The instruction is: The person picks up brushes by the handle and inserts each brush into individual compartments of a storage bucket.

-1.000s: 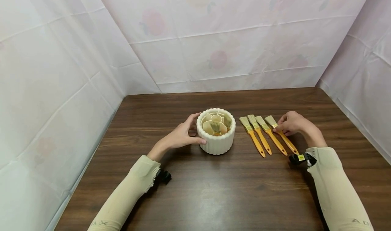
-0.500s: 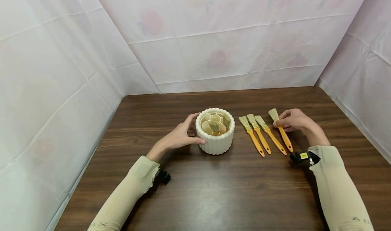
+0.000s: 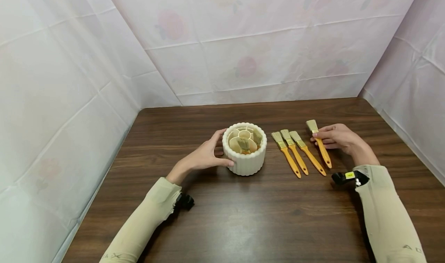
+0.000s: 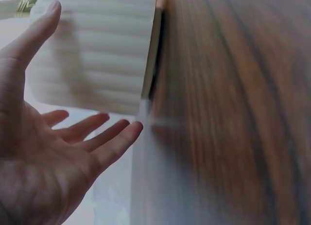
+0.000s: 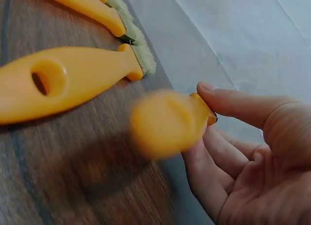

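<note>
On the dark wooden surface (image 3: 243, 216), right of centre: right hand (image 3: 335, 136) pinching a yellow-handled brush (image 3: 319, 143) near its ferrule, thumb and fingers closed on the handle. Bristles pointing away toward the back wall, handle end toward the person, lifted just clear of the wood as far as the wrist view tells, where the handle end (image 5: 165, 122) shows blurred between thumb and fingers (image 5: 243, 104). Just left of it, three more brushes (image 3: 295, 151) of the same kind lying flat side by side, bristles away, handles fanning toward the near edge, none touched. One of them large in the right wrist view, with a hanging hole in its yellow handle (image 5: 63, 81).

Near the middle of the surface: white ribbed round holder (image 3: 245, 149), upright, its inside split into compartments, two brushes standing in it bristles up. Against its left side, left hand (image 3: 205, 155), fingers relaxed and spread, thumb at the near wall, fingertips round the far side, steadying rather than gripping. Same seen from the left wrist: open palm (image 4: 48, 157) beside the ribbed white wall (image 4: 97, 50).

Beige sleeves on both forearms, black wrist mount (image 3: 344, 177) at the right cuff. Pale floral sheeting behind and at both sides.
</note>
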